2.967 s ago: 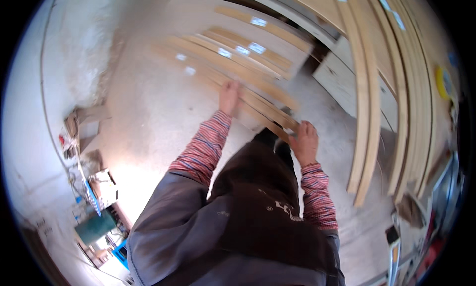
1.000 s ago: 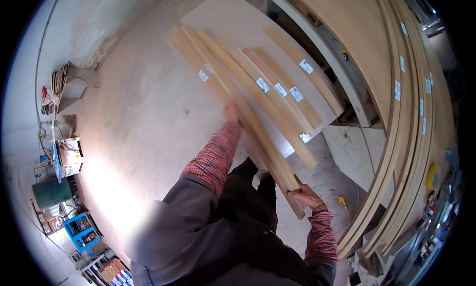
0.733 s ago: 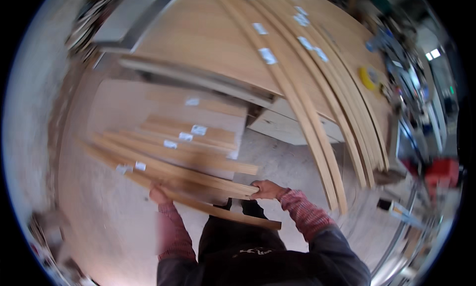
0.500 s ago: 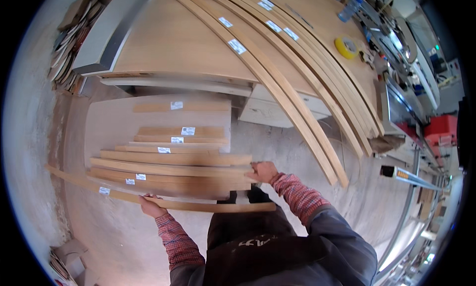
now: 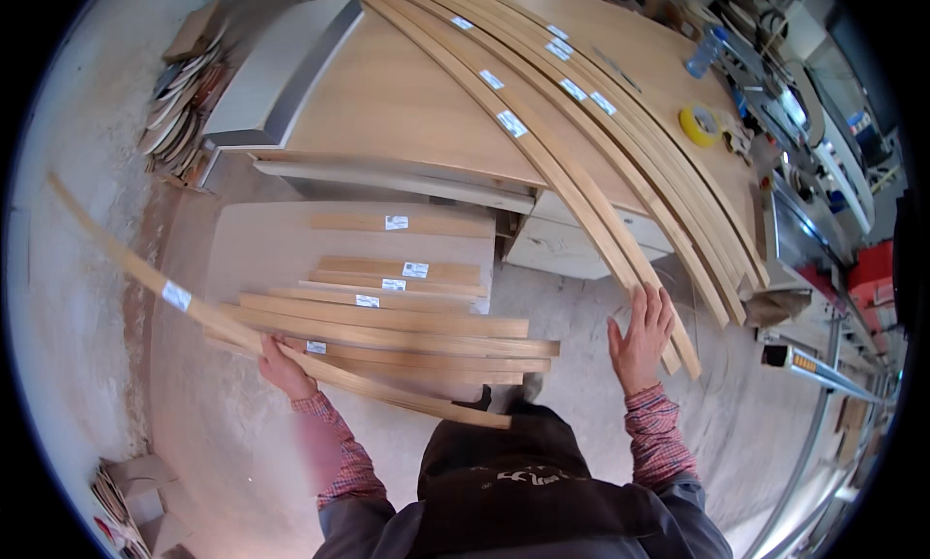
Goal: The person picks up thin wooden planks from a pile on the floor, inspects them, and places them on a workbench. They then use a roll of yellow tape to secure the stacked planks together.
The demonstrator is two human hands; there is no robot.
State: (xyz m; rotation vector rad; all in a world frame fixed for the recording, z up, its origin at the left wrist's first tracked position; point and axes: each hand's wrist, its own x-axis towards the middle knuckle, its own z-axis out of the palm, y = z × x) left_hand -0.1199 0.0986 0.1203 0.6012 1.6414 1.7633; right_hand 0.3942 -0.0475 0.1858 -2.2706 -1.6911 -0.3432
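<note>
My left hand (image 5: 284,367) is closed around a long, thin wooden strip (image 5: 387,392) with a white label. The strip is held at a slant, its far end raised toward the left wall and its near end close to my body. My right hand (image 5: 641,346) is open, fingers spread, beside the overhanging ends of two long wooden strips (image 5: 581,210) on the workbench. Its fingertips overlap them; I cannot tell whether they touch. In front of me, several shorter wooden strips (image 5: 465,346) lie side by side, some labelled, on a pale board (image 5: 252,234).
The workbench (image 5: 387,104) carries more long labelled strips, a grey-white panel box (image 5: 281,75), a yellow tape roll (image 5: 698,126) and a plastic bottle (image 5: 705,53). Offcuts (image 5: 184,113) lean at the left wall. A metal rail (image 5: 819,370) juts in at the right.
My right hand has left the shorter strips and moved right to the long strips' ends, opening. The strip in my left hand has tilted, its left end rising.
</note>
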